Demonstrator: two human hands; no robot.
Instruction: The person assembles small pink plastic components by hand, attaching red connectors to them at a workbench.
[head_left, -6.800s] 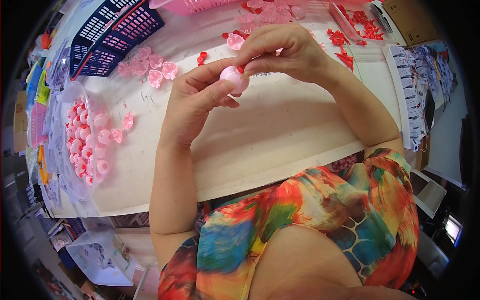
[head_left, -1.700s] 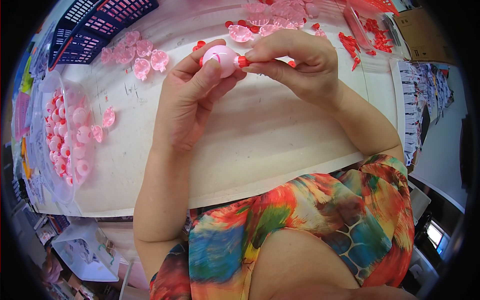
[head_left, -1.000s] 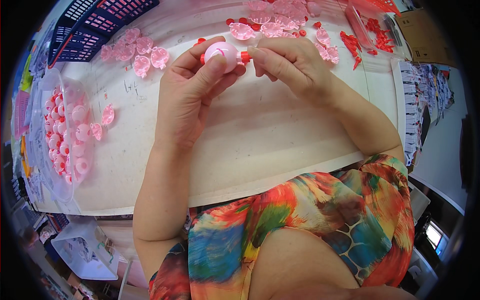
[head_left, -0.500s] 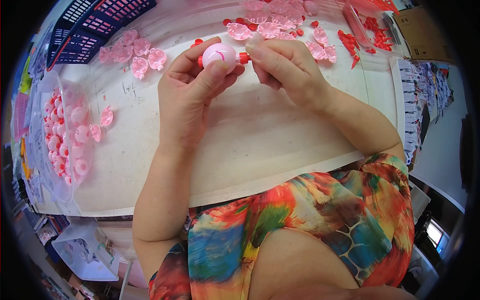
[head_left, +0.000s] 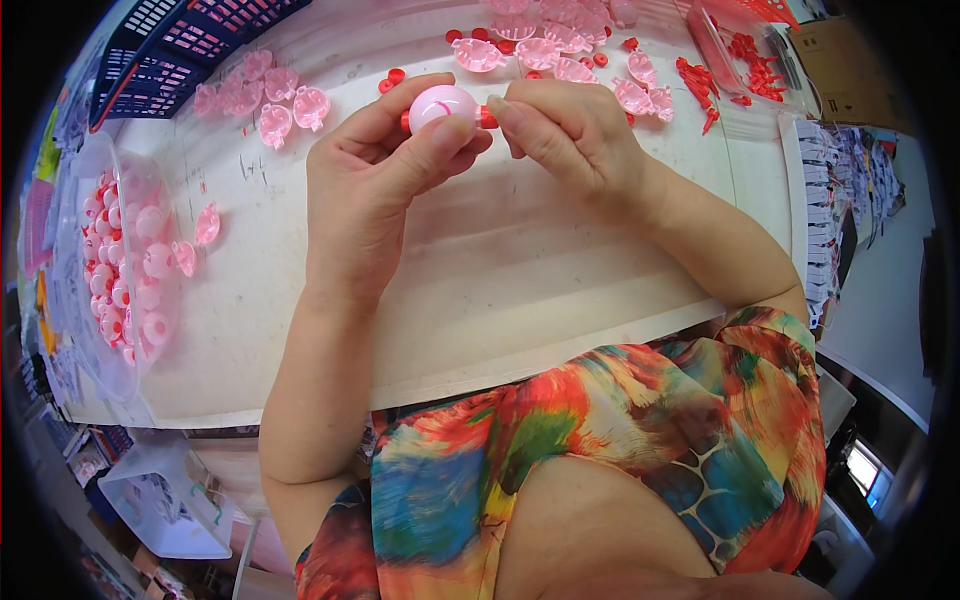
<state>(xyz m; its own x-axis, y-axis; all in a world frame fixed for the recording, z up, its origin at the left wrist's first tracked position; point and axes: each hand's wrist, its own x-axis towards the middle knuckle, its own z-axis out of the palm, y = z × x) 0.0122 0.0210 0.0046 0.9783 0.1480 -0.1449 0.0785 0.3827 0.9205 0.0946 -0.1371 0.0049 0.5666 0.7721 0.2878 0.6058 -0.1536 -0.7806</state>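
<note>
My left hand (head_left: 372,190) holds a small round pink plastic ball (head_left: 441,103) between thumb and fingers, raised above the white table (head_left: 500,270). A small red plug (head_left: 487,117) sticks out of the ball's right side, and my right hand (head_left: 572,135) pinches it with its fingertips. A second bit of red shows at the ball's left side under my left fingers. Loose pink half-shells (head_left: 275,98) lie on the table beyond my left hand, and more pink shells with red caps (head_left: 545,50) lie beyond my right.
A clear bag of assembled pink-and-red balls (head_left: 125,265) lies at the table's left edge. Dark blue crates (head_left: 175,55) stand at the far left. A clear tray of red parts (head_left: 745,55) and a cardboard box (head_left: 840,70) sit at the far right.
Over the earlier frames both hands stayed together at the pink ball, shifting slightly; my right fingers kept working the red plug at the ball's right side.
</note>
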